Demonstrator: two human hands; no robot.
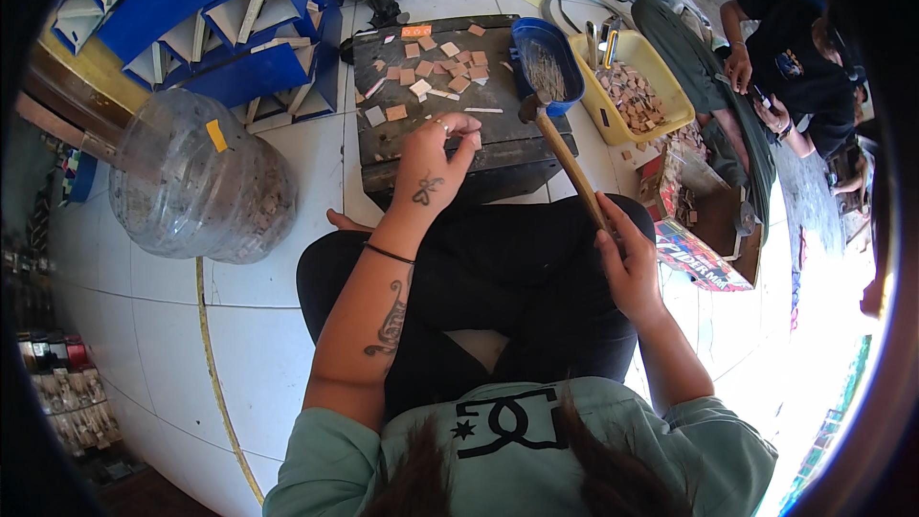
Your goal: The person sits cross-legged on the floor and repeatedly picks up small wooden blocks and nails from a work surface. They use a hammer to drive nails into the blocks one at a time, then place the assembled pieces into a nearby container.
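The left hand (pixel 431 168) pinches a small piece against the dark block (pixel 421 129), fingers nearly closed, near scattered tan squares (pixel 442 65). The right hand (pixel 627 263) grips the hammer (pixel 565 158) fully, head raised beside the blue tray (pixel 546 62). Positioning seems underway; a steady, short strike should follow.

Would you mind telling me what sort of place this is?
Probably a small floor-level craft workshop: the right hand holds a hammer over a dark block strewn with small leather-like pieces, beside a yellow tray of more.
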